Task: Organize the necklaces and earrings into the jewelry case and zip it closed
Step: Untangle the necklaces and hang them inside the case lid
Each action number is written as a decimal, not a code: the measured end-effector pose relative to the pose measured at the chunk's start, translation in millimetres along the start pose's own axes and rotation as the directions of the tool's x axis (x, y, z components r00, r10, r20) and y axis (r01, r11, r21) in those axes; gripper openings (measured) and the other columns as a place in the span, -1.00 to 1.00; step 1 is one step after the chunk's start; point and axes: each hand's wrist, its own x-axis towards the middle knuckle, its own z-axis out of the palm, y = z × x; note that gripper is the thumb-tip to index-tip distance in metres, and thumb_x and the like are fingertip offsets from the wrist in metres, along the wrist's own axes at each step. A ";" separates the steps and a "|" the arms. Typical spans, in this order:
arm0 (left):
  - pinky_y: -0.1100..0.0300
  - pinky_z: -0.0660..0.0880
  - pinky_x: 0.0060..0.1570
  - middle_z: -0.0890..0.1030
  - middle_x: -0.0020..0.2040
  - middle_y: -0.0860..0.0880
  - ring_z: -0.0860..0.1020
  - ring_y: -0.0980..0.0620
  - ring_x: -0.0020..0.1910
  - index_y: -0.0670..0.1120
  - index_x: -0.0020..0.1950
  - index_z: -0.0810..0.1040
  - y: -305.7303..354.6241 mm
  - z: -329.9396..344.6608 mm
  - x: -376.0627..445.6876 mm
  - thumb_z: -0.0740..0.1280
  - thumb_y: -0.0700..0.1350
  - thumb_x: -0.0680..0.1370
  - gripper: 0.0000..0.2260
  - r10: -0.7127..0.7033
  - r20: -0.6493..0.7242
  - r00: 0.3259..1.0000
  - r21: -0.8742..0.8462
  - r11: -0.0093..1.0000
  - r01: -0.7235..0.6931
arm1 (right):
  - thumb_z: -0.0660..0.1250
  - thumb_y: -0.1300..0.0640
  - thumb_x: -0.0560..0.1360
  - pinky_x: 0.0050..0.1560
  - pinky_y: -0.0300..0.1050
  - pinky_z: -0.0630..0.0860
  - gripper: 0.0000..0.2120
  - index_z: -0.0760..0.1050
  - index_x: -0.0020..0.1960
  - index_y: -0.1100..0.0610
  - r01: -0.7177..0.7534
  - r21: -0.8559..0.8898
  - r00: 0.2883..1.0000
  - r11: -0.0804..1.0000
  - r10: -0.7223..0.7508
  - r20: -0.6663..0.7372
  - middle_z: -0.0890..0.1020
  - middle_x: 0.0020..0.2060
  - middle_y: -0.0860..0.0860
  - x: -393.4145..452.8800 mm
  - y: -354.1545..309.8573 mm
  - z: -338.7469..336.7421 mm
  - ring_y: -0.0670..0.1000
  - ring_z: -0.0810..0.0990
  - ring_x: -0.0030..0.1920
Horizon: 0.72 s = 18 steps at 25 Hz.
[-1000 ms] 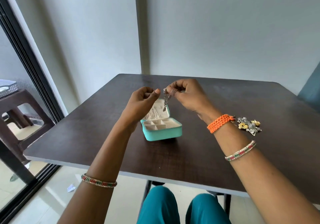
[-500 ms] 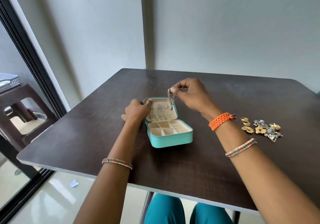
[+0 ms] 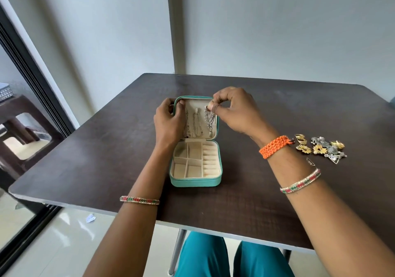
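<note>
A teal jewelry case (image 3: 195, 182) lies open on the dark table, its lid upright and its cream compartments empty. My left hand (image 3: 167, 119) grips the lid's left edge. My right hand (image 3: 234, 110) pinches the top of a silver necklace (image 3: 209, 120) at the lid's upper right corner, and the chain hangs down the lining. Two other necklaces (image 3: 196, 125) hang on the lid's left and middle. A heap of gold and silver earrings (image 3: 320, 148) lies on the table to the right of my right wrist.
The dark wooden table (image 3: 106, 148) stands against a grey wall. A glass door with a black frame (image 3: 27, 80) is on the left, with a brown stool (image 3: 19, 127) behind it. A scrap of paper (image 3: 90, 218) lies on the tiled floor.
My view has tilted down over the case. My left hand dropped from the air to the lid's left edge. My right hand lowered the silver necklace against the lid's right side.
</note>
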 end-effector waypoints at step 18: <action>0.40 0.37 -0.42 0.54 -0.34 0.04 0.43 0.29 -0.46 -0.13 -0.06 0.57 10.8 -0.3 -12.0 0.27 -0.15 0.57 -0.89 0.013 -0.043 0.999 -0.123 0.992 -0.019 | 0.39 0.09 0.45 0.23 0.03 0.07 -0.94 0.64 -0.14 -0.03 0.168 -0.413 0.916 0.895 -0.297 -0.271 0.56 0.10 -0.02 -5.4 19.2 25.3 0.07 0.40 0.23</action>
